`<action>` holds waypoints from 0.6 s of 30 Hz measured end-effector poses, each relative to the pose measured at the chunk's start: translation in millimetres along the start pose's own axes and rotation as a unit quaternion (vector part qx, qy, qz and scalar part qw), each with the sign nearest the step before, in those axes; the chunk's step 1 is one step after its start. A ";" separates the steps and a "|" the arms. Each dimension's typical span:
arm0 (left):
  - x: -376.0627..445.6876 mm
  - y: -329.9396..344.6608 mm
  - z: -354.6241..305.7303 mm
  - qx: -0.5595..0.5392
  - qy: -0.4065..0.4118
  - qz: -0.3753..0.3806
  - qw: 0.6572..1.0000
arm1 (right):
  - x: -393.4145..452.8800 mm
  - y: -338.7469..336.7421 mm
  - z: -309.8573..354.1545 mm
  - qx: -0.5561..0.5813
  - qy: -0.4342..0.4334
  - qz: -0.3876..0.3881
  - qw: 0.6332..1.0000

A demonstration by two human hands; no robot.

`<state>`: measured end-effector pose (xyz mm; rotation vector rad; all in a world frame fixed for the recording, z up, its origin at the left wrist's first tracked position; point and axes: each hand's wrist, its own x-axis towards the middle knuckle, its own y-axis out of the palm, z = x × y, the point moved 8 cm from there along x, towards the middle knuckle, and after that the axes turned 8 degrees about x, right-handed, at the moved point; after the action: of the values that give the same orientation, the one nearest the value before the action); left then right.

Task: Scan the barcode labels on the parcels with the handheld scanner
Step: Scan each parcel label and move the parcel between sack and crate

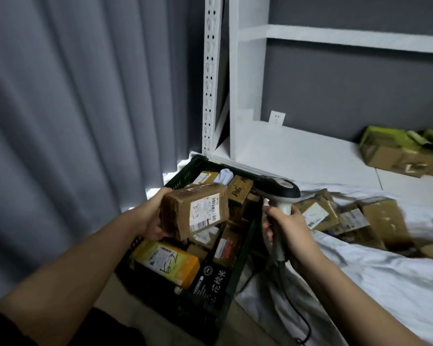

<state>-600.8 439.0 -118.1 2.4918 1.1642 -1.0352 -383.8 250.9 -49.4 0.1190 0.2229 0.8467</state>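
My left hand (149,216) grips a brown cardboard parcel (183,211) from its left end and holds it above the crate, its white barcode label (205,213) facing up and to the right. My right hand (289,227) holds the handle of a black and grey handheld scanner (280,189), whose head points left toward the parcel. The scanner's cable (295,313) hangs down at the lower right. A dark plastic crate (185,173) below holds several more parcels, among them a yellow box (168,262) and a black packet (210,280).
Several cardboard parcels (355,218) lie on a white sheet (385,283) to the right. A white shelving unit (245,78) stands behind the crate, with a greenish box (398,151) on its low shelf. A grey curtain (73,108) hangs at the left.
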 end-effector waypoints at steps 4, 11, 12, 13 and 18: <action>-21.4 33.7 6.2 -0.101 0.004 0.064 0.993 | -23.3 -19.3 25.1 0.014 -0.045 -0.018 0.999; -17.9 76.1 -7.1 -0.234 0.060 0.112 0.964 | -38.8 -19.3 40.2 0.097 -0.066 0.040 0.992; -16.1 77.5 -12.1 -0.262 0.071 0.108 0.956 | -39.9 -17.4 41.3 0.101 -0.061 0.057 0.991; -13.3 79.4 -16.6 -0.284 0.081 0.109 0.949 | -41.1 -15.4 41.8 0.103 -0.053 0.074 0.991; -9.0 89.8 -36.7 -0.310 0.140 0.130 0.931 | -46.2 -4.1 43.4 0.127 -0.041 0.136 0.982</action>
<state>-520.0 389.9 -94.6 2.2177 0.9869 -0.1892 -400.0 212.8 -1.3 0.4301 0.2392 1.0797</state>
